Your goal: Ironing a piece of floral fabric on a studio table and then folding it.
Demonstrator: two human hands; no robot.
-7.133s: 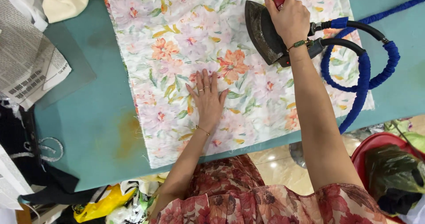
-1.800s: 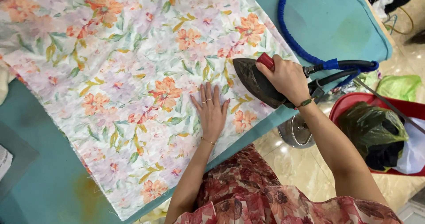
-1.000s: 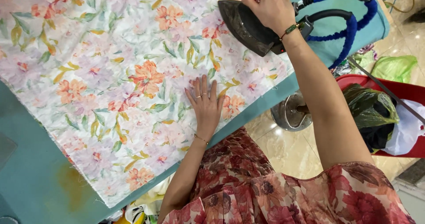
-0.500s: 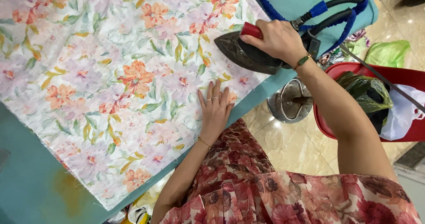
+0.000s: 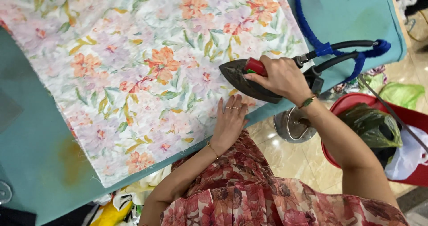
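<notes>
The floral cloth (image 5: 147, 74) lies spread flat over the teal ironing table (image 5: 40, 163), its near raw edge running close to the table's front lip. My iron (image 5: 249, 81) sits on the cloth near that edge, its dark pointed nose aimed left across the print. My right hand (image 5: 281, 78) is wrapped fully round the red handle, fingers curled shut on it. My left hand (image 5: 229, 121) is pressed flat and open just below the iron's nose, fingers together, gripping nothing, only pinning the fabric.

Half a second ago the iron sat a little further up and my left palm lay well under it; now the sole has slid closer to my fingertips and the cloth's lower right corner has passed beneath it. A second back the iron was up near the far corner. So, as I judge it, this edge strip is being pressed in short passes.

The blue-wrapped hose (image 5: 312, 34) loops off behind the iron across the bare table. Off the table stands a red bin (image 5: 339, 114); the shiny metal thing beside it may be a pot, I can't tell.
</notes>
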